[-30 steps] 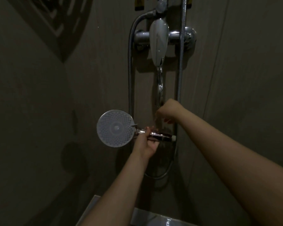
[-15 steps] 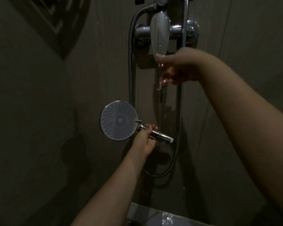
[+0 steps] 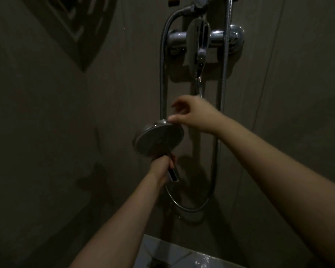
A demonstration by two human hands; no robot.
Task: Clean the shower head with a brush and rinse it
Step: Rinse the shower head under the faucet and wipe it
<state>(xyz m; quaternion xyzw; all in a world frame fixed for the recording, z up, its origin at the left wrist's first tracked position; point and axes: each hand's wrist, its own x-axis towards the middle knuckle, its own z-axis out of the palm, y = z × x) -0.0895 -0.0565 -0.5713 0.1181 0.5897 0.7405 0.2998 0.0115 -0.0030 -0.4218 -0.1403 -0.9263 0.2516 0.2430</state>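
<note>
Shower head (image 3: 158,141): was held at the centre of the frame with its dark metal back turned to the camera; half a second before, the pale nozzle face had been shown instead.
Left hand (image 3: 163,167): its grip was closed around the handle, low under the round head.
Right hand (image 3: 193,113): had been brought down from the mixer lever (image 3: 198,43) at the upper centre; fingertips were laid on the top rim of the head, the grip loosely open and holding nothing.
Water: a thin stream was seen under the spout (image 3: 199,84), just above the right hand.
Brush: none was seen in the frame.
Meaning: rinsing was judged to be in hand, the head being turned so its face could be brought under the stream.
Hose (image 3: 162,74): hung in a loop below.
</note>
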